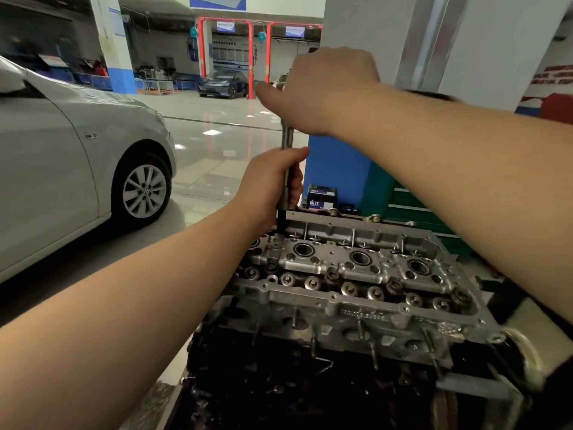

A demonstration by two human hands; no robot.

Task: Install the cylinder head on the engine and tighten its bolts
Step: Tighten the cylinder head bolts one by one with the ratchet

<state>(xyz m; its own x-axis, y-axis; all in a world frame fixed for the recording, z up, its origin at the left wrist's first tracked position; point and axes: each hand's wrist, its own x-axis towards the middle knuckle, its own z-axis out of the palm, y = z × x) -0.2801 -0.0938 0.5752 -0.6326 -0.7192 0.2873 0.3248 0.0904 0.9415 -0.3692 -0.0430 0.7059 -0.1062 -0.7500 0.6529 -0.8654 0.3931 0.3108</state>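
Observation:
The silver cylinder head (356, 274) sits on top of the dark engine block (294, 377), in front of me. A long socket extension (286, 138) stands upright with its lower end on a bolt at the head's far left corner (279, 237). My left hand (273, 187) grips the lower shaft of the extension. My right hand (322, 88) grips the top of the tool, with the handle hidden inside the fist.
A silver car (77, 156) stands close on the left. A blue-and-white pillar (341, 169) rises just behind the engine, with a small box (321, 198) at its foot. A green cabinet (412, 206) is behind on the right.

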